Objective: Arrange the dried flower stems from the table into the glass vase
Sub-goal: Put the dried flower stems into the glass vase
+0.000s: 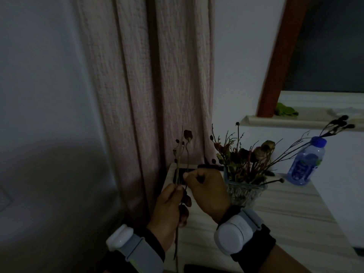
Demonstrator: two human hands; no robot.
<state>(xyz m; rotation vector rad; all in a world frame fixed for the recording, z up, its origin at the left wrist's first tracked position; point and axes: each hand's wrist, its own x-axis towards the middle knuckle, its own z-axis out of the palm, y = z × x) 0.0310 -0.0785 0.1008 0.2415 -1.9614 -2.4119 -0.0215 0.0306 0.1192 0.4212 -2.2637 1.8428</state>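
Both my wrists, nearest to the camera, wear white bands with grey straps. My left hand (169,207) is curled around a few dried stems (178,174), and it holds them almost upright, to the left of the glass vase (244,191). Their long axis goes nearly vertical: the cut ends hang down below my fist, toward the bottom edge of the picture, and the tips point up in front of the pink curtain (145,75). One tip carries a dark red bud (187,133); the others carry small dark seed heads.

My right hand (206,186) is just beside the left one, between it and the vase. Its thumb and first finger pinch one thin stem of this bunch, a little above my left fist.

That vase stands on the pale wooden table (285,213), and it already holds a bundle of dried flowers and reddish twigs. Most of them stand up, and some long thin ones lean out to the right, over a plastic water bottle (306,161) with a blue cap which stands on the table to the right of the vase. Behind the vase lies a dark flat thing; I cannot tell what it is.
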